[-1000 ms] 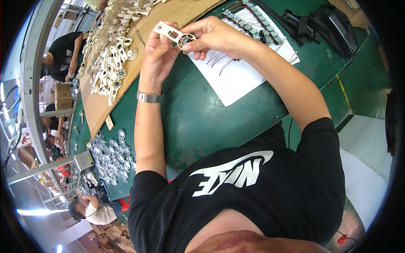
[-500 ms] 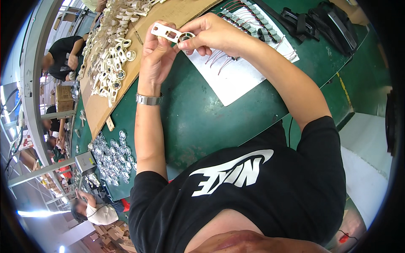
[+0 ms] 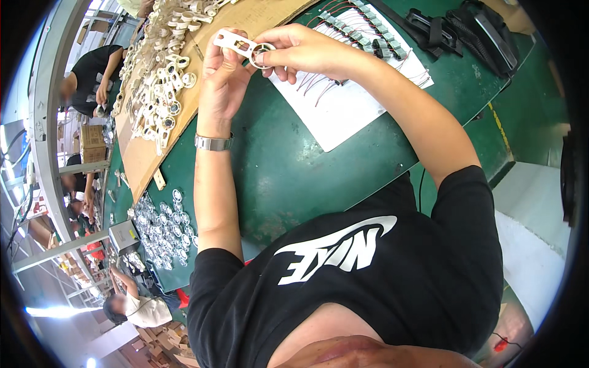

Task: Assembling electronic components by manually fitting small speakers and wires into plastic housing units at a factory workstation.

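A cream plastic housing with a long slotted handle and a round ring end (image 3: 236, 43) is held up over the green table. My left hand (image 3: 222, 80) pinches its handle between thumb and fingers. At the ring end, my right hand (image 3: 288, 54) grips the rim, with the thumb pressed into the ring opening. What sits inside the ring is partly covered by that thumb. Beneath my right hand lies a white sheet (image 3: 340, 116) bearing rows of small grey motor-like parts (image 3: 359, 30) with thin red and dark wires.
Many similar cream housings (image 3: 162, 92) are heaped on a cardboard sheet (image 3: 138, 165) at the left. Shiny round parts (image 3: 169, 230) cluster on the green table (image 3: 288, 178) nearer me. A black strapped bag (image 3: 478, 37) lies far right. Other people work beyond the metal frame (image 3: 46, 122).
Both hands and the housing have shifted slightly left. The ring end now shows more openly, with my right thumb reaching into it.
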Demonstrator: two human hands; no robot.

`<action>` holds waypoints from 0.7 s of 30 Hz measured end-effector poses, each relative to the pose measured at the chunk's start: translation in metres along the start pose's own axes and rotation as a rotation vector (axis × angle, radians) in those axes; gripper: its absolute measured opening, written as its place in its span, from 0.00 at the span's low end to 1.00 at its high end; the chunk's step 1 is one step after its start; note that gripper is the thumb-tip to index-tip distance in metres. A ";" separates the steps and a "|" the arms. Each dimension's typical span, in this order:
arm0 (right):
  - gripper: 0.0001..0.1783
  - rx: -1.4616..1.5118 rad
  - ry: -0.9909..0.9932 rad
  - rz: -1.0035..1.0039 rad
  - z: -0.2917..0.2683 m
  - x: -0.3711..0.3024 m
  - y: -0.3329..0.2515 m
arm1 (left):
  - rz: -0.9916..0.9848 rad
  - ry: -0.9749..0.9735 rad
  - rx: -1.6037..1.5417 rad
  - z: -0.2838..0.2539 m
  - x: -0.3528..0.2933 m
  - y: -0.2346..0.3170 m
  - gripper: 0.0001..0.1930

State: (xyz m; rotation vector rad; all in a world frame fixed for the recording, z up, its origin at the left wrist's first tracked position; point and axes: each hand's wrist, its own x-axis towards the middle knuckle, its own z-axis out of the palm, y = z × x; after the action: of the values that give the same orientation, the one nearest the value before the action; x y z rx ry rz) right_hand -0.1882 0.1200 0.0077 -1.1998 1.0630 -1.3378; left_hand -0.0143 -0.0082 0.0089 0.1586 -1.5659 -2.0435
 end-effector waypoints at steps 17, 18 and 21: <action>0.21 -0.015 0.040 -0.002 -0.002 0.000 0.005 | -0.011 -0.014 0.023 0.011 -0.001 -0.001 0.19; 0.21 -0.016 0.040 0.000 -0.002 0.001 0.006 | -0.011 -0.014 0.021 0.009 -0.001 -0.001 0.19; 0.21 0.027 0.046 0.001 0.000 0.002 0.007 | -0.032 -0.011 -0.008 0.006 -0.001 -0.001 0.19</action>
State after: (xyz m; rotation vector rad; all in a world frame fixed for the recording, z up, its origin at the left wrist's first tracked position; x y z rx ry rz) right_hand -0.1875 0.1170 0.0013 -1.1540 1.0745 -1.3807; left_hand -0.0164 -0.0030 0.0097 0.1709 -1.5713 -2.0785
